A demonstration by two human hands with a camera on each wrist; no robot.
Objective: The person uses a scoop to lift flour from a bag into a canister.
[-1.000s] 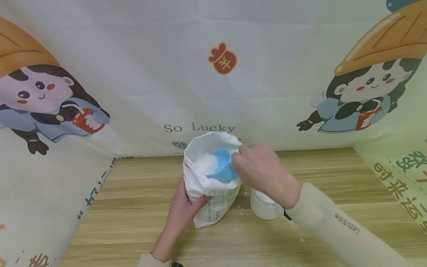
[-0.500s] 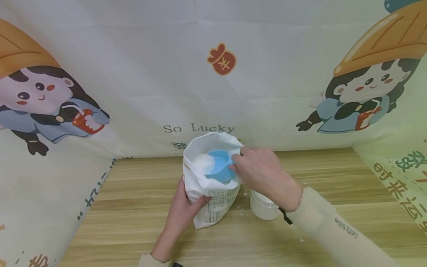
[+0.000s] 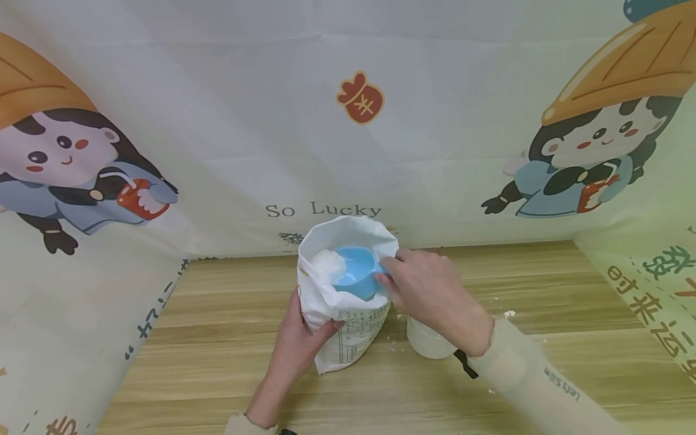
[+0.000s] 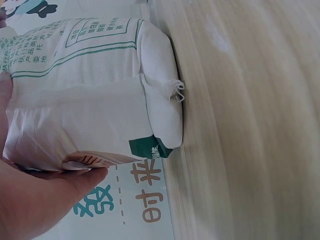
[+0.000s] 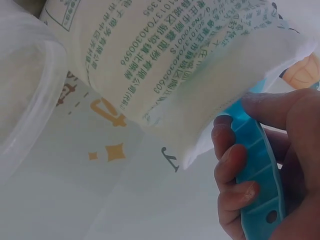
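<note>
A white woven flour bag [image 3: 361, 335] with green print stands on the table, its mouth wide. White flour [image 3: 326, 266] shows inside it. My left hand [image 3: 296, 341] grips the bag's lower left side, thumb across the front; the left wrist view shows that hand [image 4: 47, 195] along the bag's side, near its stitched bottom edge. A blue scoop [image 3: 356, 263] lies inside the bag mouth beside the heaped flour. My right hand [image 3: 435, 296] holds it at the bag's right rim. In the right wrist view, fingers and thumb curl round the ridged scoop handle [image 5: 257, 175].
A translucent plastic jar [image 3: 426, 341] stands right of the bag, partly under my right forearm; its rim [image 5: 55, 85] shows in the right wrist view. Specks of flour [image 3: 509, 313] dot the wooden table [image 3: 217, 338]. A printed cloth backdrop [image 3: 261, 121] rises behind and at both sides.
The scoop has shifted a little left inside the bag, and the flour heap beside it with it. My right hand sits slightly lower. Left hand and bag are nearly unmoved.
</note>
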